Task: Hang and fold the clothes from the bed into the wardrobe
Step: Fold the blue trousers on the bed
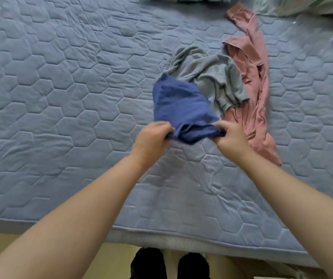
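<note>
Left hand (153,137), right hand (231,137) hold one blue garment (179,105).

Bright, soft, even light over the blue hexagon-quilted bed cover (61,97); no hard shadows, source can't be told. Faint diffuse shadow on the cover just nearside of the crumpled dark blue cloth (181,105), under the left hand (153,137) and right hand (230,137). Pale washed-out sheen at the cover's far left corner and far right edge. Motion blur: long pink garment (258,109) smeared along its right side, both hands soft-edged. Stitching sharp mid-cover, softer toward the borders. Wide-angle distortion: cover's near edge bows, hexagons stretch at the sides, forearms balloon. Pair of black-clad feet (147,264) below the cover's near edge underexposed, no detail.
</note>
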The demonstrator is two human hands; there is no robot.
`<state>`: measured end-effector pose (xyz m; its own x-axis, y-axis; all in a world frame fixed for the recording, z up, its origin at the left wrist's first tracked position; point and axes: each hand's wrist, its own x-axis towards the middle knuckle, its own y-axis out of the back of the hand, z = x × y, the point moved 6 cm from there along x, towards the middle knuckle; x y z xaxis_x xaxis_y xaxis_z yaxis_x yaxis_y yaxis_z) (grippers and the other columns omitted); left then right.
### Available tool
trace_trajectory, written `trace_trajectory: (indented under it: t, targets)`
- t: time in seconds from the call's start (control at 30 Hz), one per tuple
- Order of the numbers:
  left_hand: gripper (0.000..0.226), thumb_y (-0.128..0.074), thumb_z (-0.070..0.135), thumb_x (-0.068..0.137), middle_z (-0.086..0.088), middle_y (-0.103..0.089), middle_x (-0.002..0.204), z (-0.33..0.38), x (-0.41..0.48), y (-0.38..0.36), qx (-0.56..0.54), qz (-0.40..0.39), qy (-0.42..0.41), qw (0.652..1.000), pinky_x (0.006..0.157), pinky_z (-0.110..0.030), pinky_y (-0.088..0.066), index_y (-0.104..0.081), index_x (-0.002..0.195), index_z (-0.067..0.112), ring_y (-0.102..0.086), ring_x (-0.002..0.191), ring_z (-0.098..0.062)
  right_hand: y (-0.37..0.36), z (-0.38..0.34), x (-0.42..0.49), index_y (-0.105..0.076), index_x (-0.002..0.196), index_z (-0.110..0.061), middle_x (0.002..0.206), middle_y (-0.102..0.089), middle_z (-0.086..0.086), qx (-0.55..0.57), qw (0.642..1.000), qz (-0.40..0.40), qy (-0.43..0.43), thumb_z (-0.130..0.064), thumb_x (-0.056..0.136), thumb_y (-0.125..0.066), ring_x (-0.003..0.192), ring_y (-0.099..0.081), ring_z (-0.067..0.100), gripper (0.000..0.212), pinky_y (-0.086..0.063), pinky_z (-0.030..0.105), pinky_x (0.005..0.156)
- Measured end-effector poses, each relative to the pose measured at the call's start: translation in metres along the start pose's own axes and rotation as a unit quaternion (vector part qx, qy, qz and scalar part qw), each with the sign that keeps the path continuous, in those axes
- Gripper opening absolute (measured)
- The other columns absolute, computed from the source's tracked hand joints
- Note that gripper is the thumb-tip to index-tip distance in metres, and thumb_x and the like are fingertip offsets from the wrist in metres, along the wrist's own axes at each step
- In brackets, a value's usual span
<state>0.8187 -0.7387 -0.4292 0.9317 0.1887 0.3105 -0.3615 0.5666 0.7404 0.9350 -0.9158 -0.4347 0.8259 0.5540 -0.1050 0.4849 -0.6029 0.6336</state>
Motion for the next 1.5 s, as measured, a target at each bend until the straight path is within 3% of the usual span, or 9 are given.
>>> trace_trajectory:
  t: [0.17,0.33,0.57,0.7,0.83,1.03,1.2,1.33,1.5]
  targets:
    - [0.024,-0.043,0.008,0.091,-0.012,-0.056,0.121,-0.007,-0.108,-0.107,0.162,-0.370,-0.051,0.913,0.094,-0.036,-0.036,-0.059,0.108,0.008,-0.047,0.121,-0.027,-0.082,0.082,-0.086,-0.068,0.088,0.005,0.094,-0.065,0.024,-0.251,0.948,-0.194,0.014,0.009,0.071,-0.057,0.094,-0.060,0.040,0.021,-0.044,0.043,0.083]
    - [0.036,-0.034,0.014,0.098,-0.010,-0.024,0.155,-0.002,-0.168,-0.151,0.221,-0.464,-0.027,0.857,0.110,-0.037,-0.022,-0.051,0.129,0.011,-0.018,0.143,-0.025,-0.129,0.099,-0.137,-0.065,0.081,0.001,0.096,-0.064,0.022,-0.308,0.896,-0.293,0.127,0.005,0.071,-0.055,0.097,-0.060,0.037,0.014,-0.049,0.043,0.085]
    - [0.029,-0.040,0.024,0.097,-0.006,-0.046,0.136,0.010,-0.196,-0.146,0.209,-0.514,-0.018,0.832,0.095,-0.035,-0.036,-0.056,0.120,0.014,-0.040,0.122,-0.026,-0.136,0.111,-0.165,-0.058,0.113,-0.011,0.130,-0.052,0.005,-0.404,0.829,-0.358,0.144,-0.008,0.087,-0.041,0.119,-0.043,0.022,0.032,-0.032,0.033,0.098]
    - [0.031,-0.043,0.032,0.091,-0.010,-0.062,0.111,0.022,-0.158,-0.138,0.193,-0.384,-0.046,0.902,0.081,-0.038,-0.037,-0.062,0.100,0.010,-0.052,0.103,-0.033,-0.139,0.114,-0.161,-0.057,0.111,-0.012,0.124,-0.051,0.007,-0.430,0.811,-0.368,0.147,-0.011,0.088,-0.042,0.116,-0.043,0.024,0.027,-0.032,0.034,0.097]
    - [0.056,-0.035,0.037,0.099,-0.008,-0.014,0.159,-0.009,-0.128,-0.151,0.260,-0.416,-0.035,0.871,0.114,-0.049,-0.015,-0.024,0.149,0.016,-0.015,0.145,-0.028,-0.145,0.119,-0.159,-0.058,0.107,-0.011,0.118,-0.051,0.009,-0.426,0.809,-0.369,0.164,-0.011,0.089,-0.041,0.112,-0.045,0.027,0.024,-0.033,0.034,0.096]
    - [0.069,-0.032,0.048,0.098,-0.007,0.003,0.161,-0.072,-0.122,-0.120,0.313,-0.393,0.161,0.850,0.115,-0.053,-0.005,-0.003,0.153,0.018,0.005,0.147,-0.026,-0.145,0.127,-0.160,-0.054,0.113,-0.010,0.133,-0.045,0.009,-0.420,0.817,-0.367,0.151,-0.009,0.089,-0.039,0.122,-0.042,0.027,0.029,-0.030,0.034,0.103]
    - [0.082,-0.052,0.055,0.079,-0.012,-0.027,0.155,-0.006,-0.170,-0.123,0.185,-0.346,-0.205,0.897,0.112,-0.056,-0.019,-0.034,0.147,0.012,-0.024,0.143,-0.031,-0.136,0.108,-0.164,-0.067,0.090,0.002,0.119,-0.062,0.024,-0.344,0.876,-0.289,0.174,0.003,0.064,-0.072,0.108,-0.062,0.037,0.026,-0.051,0.043,0.092]
    - [0.079,-0.041,0.040,0.091,-0.008,0.008,0.160,-0.017,-0.217,-0.145,0.262,-0.503,-0.110,0.816,0.114,-0.054,0.001,0.001,0.153,0.016,0.007,0.147,-0.027,-0.135,0.115,-0.163,-0.059,0.119,0.003,0.130,-0.056,0.020,-0.255,0.921,-0.283,0.079,0.002,0.082,-0.056,0.122,-0.052,0.033,0.037,-0.039,0.040,0.106]
    - [0.058,-0.055,0.020,0.090,-0.010,-0.020,0.157,-0.022,-0.206,-0.127,0.279,-0.414,-0.074,0.863,0.112,-0.055,-0.022,-0.037,0.146,0.017,-0.019,0.144,-0.031,-0.120,0.128,-0.152,-0.049,0.094,-0.013,0.099,-0.064,0.011,-0.151,0.946,-0.270,-0.101,0.001,0.080,-0.043,0.091,-0.056,0.036,0.021,-0.042,0.040,0.070]
